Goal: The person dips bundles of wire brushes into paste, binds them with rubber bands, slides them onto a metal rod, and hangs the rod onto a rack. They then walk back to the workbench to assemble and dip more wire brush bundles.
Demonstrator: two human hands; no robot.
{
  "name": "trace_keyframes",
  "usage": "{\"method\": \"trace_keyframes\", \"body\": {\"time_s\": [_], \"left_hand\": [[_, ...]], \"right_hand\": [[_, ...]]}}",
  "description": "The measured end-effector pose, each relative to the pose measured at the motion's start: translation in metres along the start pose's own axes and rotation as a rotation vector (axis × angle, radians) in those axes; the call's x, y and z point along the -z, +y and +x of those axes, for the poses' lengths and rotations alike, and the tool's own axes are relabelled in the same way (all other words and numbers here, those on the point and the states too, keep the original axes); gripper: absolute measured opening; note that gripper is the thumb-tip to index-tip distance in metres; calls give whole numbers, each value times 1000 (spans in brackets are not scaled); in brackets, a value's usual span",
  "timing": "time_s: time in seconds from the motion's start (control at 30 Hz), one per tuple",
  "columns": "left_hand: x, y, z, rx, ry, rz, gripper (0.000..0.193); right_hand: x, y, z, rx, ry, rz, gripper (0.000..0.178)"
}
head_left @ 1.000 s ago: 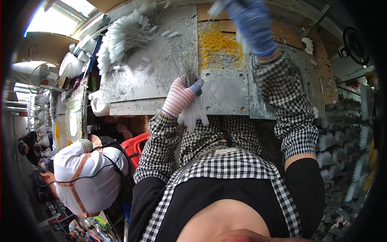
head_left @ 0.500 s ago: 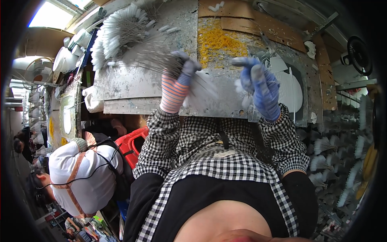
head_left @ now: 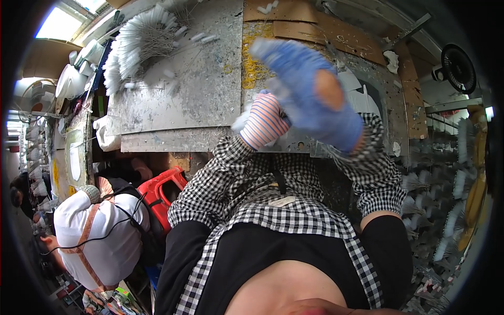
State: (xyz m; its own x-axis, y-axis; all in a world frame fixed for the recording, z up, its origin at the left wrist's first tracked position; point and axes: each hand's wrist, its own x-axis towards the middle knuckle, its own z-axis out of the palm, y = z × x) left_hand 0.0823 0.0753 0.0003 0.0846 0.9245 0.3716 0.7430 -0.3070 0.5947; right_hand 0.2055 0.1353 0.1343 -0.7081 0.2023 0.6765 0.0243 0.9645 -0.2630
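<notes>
My left hand (head_left: 265, 122), in a pink-and-blue striped glove, is closed near the table's front edge on a bundle of thin wire brushes. White bristle tips (head_left: 240, 122) stick out at its left side; most of the bundle is hidden by my hands. Raised beside and partly over it is my right hand (head_left: 320, 94), in a blue glove with a hole in its back. Motion smears its fingers, so I cannot make out whether they hold anything. Beyond both hands, yellow rubber bands (head_left: 251, 71) lie scattered on the table.
A large pile of white-bristled wire brushes (head_left: 139, 44) lies at the table's (head_left: 184, 113) far left. Cardboard pieces (head_left: 299, 31) line its back. A black fan (head_left: 458, 68) stands at the right. On the left, a person in white (head_left: 100, 236) sits near a red plastic chair (head_left: 161, 191).
My left hand has moved right and nearer, turning the bundle so its wires no longer show. My right hand has swung up and left toward it. The view has shifted slightly.
</notes>
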Motion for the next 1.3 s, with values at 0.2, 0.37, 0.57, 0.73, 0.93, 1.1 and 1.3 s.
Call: {"method": "trace_keyframes", "body": {"time_s": [0.2,0.37,0.57,0.73,0.93,1.1,1.3], "left_hand": [[-56,-42,-42,278,-77,223,43],[-9,-9,-31,211,-64,243,39],[42,38,-28,181,-30,276,35],[76,39,-12,175,-37,285,31],[139,-7,-8,224,-166,480,30],[166,-188,-48,434,-409,995,35],[164,-218,-46,347,-392,1101,35]], "right_hand": [[6,-36,15,59,-362,2,36],[-50,-1,-41,-4,-369,23,34],[-31,-30,6,188,-77,154,35],[-7,-60,30,262,-78,133,23],[52,-106,37,-402,-222,100,30],[62,-169,75,-657,-658,-24,39],[-32,-58,89,523,126,135,25]]}}
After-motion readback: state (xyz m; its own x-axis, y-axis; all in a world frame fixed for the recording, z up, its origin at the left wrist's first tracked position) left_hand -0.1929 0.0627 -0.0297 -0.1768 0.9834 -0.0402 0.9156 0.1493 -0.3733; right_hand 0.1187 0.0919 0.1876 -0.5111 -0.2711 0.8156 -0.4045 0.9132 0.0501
